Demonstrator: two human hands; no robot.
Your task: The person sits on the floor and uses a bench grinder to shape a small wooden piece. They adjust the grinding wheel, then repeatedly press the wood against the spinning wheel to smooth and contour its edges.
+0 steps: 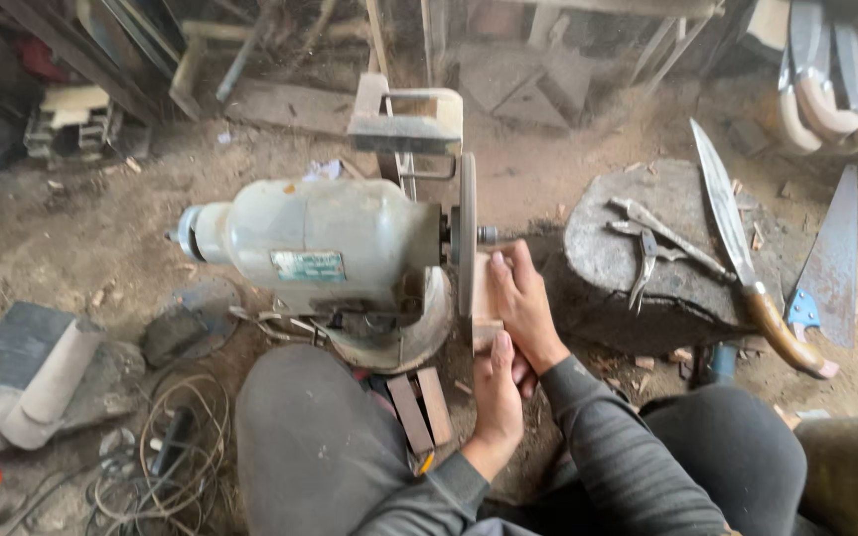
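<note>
Wood block point(485, 293) vs grinder disc point(467, 233), both hands gripping: right hand point(523, 303) above, left hand point(499, 392) below.

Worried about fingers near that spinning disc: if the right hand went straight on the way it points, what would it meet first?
Probably the grinding disc: the right hand points up along the wood block toward it, though depth is unclear.

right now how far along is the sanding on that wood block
In hand: both the left hand and the right hand press a small wooden block against the disc of the bench grinder. Done: cannot tell, the worked face is hidden. Left: two more wood pieces lie below, apparently waiting.
</note>
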